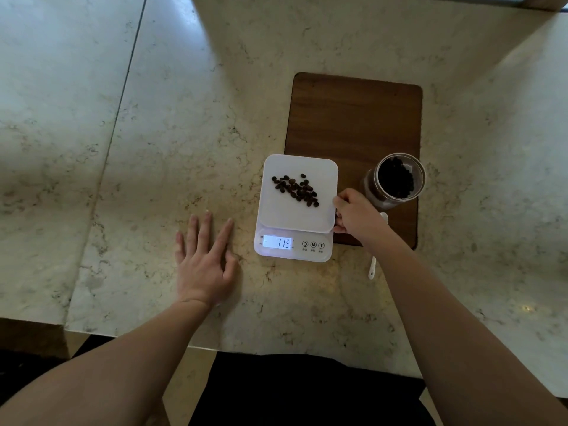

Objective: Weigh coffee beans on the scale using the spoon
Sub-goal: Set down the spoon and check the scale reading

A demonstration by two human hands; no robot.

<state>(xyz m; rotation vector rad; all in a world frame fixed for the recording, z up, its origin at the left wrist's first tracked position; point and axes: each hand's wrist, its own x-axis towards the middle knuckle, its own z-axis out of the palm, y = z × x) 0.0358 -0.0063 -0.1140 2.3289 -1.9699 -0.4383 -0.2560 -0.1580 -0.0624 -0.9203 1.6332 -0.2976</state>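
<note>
On the pale marble table (153, 149), dark coffee beans (295, 190) lie scattered on the white square digital scale (296, 207), whose right edge the right hand (353, 215) pinches, while the left hand (204, 259) rests flat, fingers spread, and the white spoon (374, 262) lies under the right forearm.

One scale (294, 210), lit display (277, 242) — three round buttons (313, 244) beside it. One loose heap of beans (295, 190) on platform; too many and too overlapped for exact count, a few dozen at a guess. One open jar (395, 180), more beans inside, uncountable. One white spoon (373, 265), partly hidden under forearm. One wooden board (353, 118). Two hands — left (205, 265), right (356, 215). Stone counter (153, 133) in two slabs, one seam between.
</note>
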